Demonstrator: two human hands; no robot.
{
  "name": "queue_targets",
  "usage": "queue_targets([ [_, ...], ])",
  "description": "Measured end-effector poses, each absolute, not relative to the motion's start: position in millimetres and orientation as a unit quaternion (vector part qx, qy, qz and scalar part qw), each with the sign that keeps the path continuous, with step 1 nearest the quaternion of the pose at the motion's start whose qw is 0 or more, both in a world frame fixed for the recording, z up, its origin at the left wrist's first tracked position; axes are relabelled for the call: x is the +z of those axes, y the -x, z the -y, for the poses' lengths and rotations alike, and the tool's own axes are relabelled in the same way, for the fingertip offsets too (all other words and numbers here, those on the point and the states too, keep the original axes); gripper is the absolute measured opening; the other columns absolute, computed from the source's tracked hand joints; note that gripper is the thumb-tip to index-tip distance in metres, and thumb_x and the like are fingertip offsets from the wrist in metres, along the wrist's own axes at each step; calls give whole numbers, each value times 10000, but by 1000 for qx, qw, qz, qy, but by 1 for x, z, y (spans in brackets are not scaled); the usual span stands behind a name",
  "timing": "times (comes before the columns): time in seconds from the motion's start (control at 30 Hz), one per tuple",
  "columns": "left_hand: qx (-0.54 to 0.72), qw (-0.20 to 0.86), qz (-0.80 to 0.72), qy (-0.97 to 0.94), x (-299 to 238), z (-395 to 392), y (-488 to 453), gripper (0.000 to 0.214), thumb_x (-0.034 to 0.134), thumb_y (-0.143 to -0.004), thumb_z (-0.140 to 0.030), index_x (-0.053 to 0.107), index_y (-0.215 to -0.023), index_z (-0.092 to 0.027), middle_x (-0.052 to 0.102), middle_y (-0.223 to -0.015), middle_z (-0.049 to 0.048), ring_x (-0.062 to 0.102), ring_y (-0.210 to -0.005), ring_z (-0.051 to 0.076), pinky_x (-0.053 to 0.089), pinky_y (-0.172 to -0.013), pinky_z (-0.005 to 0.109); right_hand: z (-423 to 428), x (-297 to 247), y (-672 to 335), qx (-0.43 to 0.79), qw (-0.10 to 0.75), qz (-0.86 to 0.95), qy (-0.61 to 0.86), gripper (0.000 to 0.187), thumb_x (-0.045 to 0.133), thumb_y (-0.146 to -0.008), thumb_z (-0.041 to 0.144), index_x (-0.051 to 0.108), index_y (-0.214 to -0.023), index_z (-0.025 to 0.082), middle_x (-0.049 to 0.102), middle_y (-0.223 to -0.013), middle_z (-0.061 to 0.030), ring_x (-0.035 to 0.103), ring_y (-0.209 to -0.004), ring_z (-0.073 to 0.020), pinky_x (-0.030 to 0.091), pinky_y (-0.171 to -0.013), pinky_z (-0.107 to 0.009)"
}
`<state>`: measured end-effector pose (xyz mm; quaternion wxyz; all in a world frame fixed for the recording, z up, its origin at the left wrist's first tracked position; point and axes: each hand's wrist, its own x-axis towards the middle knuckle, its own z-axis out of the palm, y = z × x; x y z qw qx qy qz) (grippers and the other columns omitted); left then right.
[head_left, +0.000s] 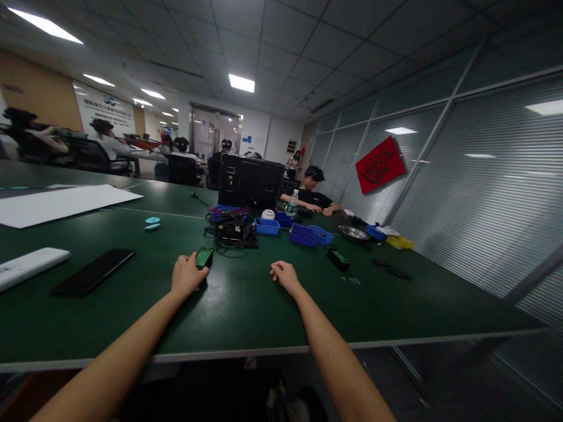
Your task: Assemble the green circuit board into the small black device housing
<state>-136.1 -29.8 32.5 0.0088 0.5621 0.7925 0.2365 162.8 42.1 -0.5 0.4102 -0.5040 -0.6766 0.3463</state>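
My left hand (187,274) is closed around a small black case with a green circuit board (204,258) showing on top, at the table surface. To the right, my right hand (285,275) hovers over or rests on the green table (246,316), its fingers curled together. Whether anything is between those fingers is too small to make out. A second black case with a green board (338,258) lies farther right, apart from both hands. Near it are small clear pieces (354,281).
Behind my hands stand a black power adapter with cables (229,233), blue trays (267,226), a white ball (268,214), a bottle (292,203) and a monitor (250,180). A metal bowl (353,233) sits right. A black slab (94,272) lies left. A person (313,196) sits across.
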Motion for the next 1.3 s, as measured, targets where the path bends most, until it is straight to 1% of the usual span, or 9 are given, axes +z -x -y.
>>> queue_targets([
  [0.47, 249, 59, -708, -658, 24, 24, 58, 665, 482, -707, -476, 383, -1257, -114, 478, -1075, 151, 465, -1033, 269, 333, -862, 320, -39, 3, -163, 349, 404, 678, 505, 163, 472, -765, 264, 583, -774, 146, 609, -645, -13, 503, -437, -67, 361, -398, -159],
  [0.7, 286, 108, -646, -700, 11, 27, 14, 790, 554, -671, -458, 294, -1317, -86, 469, -1141, 184, 447, -1088, 279, 314, -907, 326, -38, 4, -162, 341, 410, 681, 503, 153, 474, -755, 260, 576, -768, 146, 608, -636, -8, 506, -437, -69, 374, -425, -167],
  [0.8, 317, 158, -606, -712, 5, 29, 3, 851, 602, -640, -425, 241, -1343, -110, 470, -1172, 173, 465, -1087, 259, 339, -899, 314, -36, 5, -161, 333, 408, 685, 504, 157, 473, -759, 271, 574, -755, 151, 608, -630, -2, 512, -445, -74, 385, -452, -175],
  [0.9, 350, 226, -550, -724, 1, 32, 0, 889, 629, -627, -359, 182, -1367, -151, 473, -1216, 140, 539, -978, 202, 389, -858, 289, -33, 7, -160, 306, 417, 687, 511, 241, 438, -788, 336, 573, -702, 155, 582, -579, 7, 504, -459, -84, 382, -468, -183],
  [1.0, 361, 270, -519, -726, 0, 32, 3, 824, 585, -665, -270, 176, -1375, -180, 505, -1220, 95, 570, -882, 160, 420, -833, 279, -29, 10, -160, 269, 428, 686, 523, 376, 375, -816, 442, 591, -696, 157, 554, -550, 6, 508, -509, -109, 380, -483, -199],
  [1.07, 364, 289, -511, -723, 1, 30, 5, 754, 526, -697, -208, 192, -1373, -198, 539, -1195, 67, 574, -868, 143, 422, -842, 274, -26, 12, -161, 261, 430, 689, 522, 422, 355, -818, 485, 613, -759, 157, 580, -615, -10, 539, -590, -130, 404, -533, -215],
  [1.17, 376, 302, -510, -712, 1, 26, 7, 685, 469, -716, -153, 234, -1359, -190, 582, -1141, 51, 578, -866, 132, 421, -851, 271, -23, 13, -159, 250, 416, 708, 513, 412, 446, -772, 493, 608, -946, 157, 618, -872, -57, 572, -802, -163, 431, -699, -251],
  [1.23, 389, 295, -520, -701, 2, 24, 8, 652, 457, -714, -138, 274, -1340, -165, 609, -1087, 53, 580, -862, 134, 424, -840, 268, -21, 13, -156, 227, 387, 725, 523, 520, 561, -692, 484, 547, -1101, 163, 575, -1052, -89, 544, -946, -195, 407, -803, -281],
  [1.3, 396, 288, -533, -690, 2, 23, 8, 627, 458, -711, -130, 308, -1319, -151, 625, -1041, 53, 582, -850, 134, 427, -827, 262, -18, 12, -153, 205, 352, 732, 547, 673, 634, -625, 459, 465, -1209, 170, 525, -1152, -109, 504, -1038, -227, 378, -860, -306],
])
